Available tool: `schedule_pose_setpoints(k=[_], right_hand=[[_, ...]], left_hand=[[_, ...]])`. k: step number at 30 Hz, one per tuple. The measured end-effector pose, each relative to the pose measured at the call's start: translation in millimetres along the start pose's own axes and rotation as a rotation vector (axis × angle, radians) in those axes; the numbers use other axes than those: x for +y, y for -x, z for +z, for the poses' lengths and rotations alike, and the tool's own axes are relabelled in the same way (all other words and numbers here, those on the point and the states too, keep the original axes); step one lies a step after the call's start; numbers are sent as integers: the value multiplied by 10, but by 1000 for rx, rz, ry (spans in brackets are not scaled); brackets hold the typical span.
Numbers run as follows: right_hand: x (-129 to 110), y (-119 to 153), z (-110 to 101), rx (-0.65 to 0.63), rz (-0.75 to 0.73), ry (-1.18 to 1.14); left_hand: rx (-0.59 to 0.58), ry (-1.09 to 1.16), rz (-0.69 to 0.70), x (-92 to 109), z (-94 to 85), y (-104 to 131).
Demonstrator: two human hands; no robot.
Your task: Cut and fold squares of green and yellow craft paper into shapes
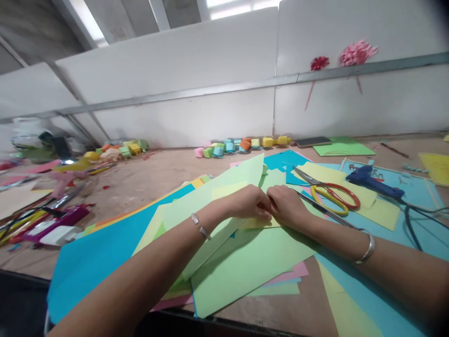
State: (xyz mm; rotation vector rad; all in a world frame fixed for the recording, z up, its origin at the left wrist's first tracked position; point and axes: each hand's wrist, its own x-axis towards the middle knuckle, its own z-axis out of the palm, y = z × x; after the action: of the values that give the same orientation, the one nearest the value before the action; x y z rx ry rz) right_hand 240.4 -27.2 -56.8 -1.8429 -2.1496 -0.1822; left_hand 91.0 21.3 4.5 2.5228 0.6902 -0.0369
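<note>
My left hand [253, 203] and my right hand [286, 204] meet over a pile of coloured paper, knuckles close together. The fingers of both are curled in a pinch; whatever lies between them is hidden. Under and in front of them is a light green sheet [252, 262], and another pale green sheet [196, 201] rises behind my left wrist. A small piece of yellow paper [261, 223] shows just below the fingers. Scissors [333, 195] with red and yellow handles lie right of my right hand, beside a metal rod [326, 210].
A blue glue gun [375, 184] with its cable lies at the right on light blue card. Small folded paper blocks [229, 147] line the wall, near a dark phone [313, 142]. Blue paper [101, 252] spreads at left, beyond it a purple power strip [63, 223].
</note>
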Motion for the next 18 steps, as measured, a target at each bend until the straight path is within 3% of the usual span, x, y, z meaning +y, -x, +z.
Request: schedule_pose_setpoints(k=[6, 12, 18], right_hand=[[-34, 34, -56, -30, -4, 42], [-152, 75, -94, -18, 9, 150], [19, 16, -280, 116, -113, 316]], left_hand=[[157, -45, 63, -112, 324, 100], [131, 5, 77, -149, 287, 92], [98, 97, 68, -129, 245, 136]])
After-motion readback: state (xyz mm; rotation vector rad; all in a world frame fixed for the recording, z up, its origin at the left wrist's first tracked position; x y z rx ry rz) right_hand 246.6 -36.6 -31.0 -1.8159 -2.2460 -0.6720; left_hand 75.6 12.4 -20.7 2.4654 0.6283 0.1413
